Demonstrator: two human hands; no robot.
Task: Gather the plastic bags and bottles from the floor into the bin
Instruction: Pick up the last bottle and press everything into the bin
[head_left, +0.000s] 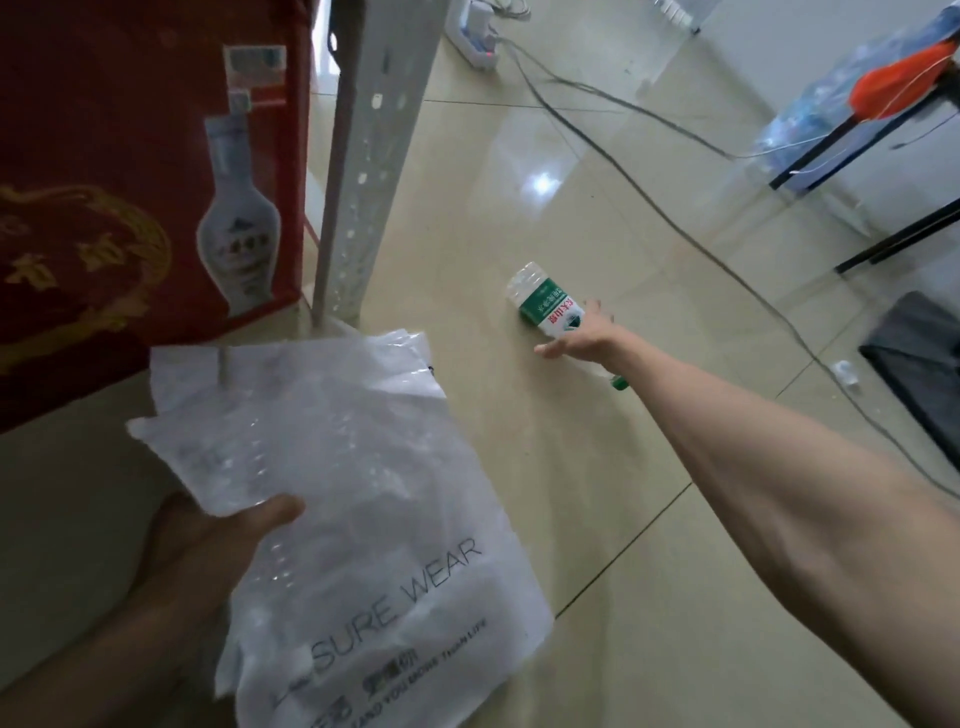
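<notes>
- Your left hand (208, 540) was closed on a bundle of translucent white plastic bags (363, 519), thumb pressed over the top edge; the lowest bag carried grey lettering reading "SURE WEAR".
- Your right hand (576, 332) reached far forward with the arm straight, fingers spread and resting on a plastic water bottle (545, 306) without being wrapped around it.
- The bottle lay on its side on the glossy beige tiled floor (597, 519), with a green and white label and a green cap (618, 384) showing beneath your wrist.
- A red box (130, 182) printed with a white vase stood at the left, beside a perforated white metal post (363, 156).
- Dark cables (649, 197) ran across the floor beyond the bottle.
</notes>
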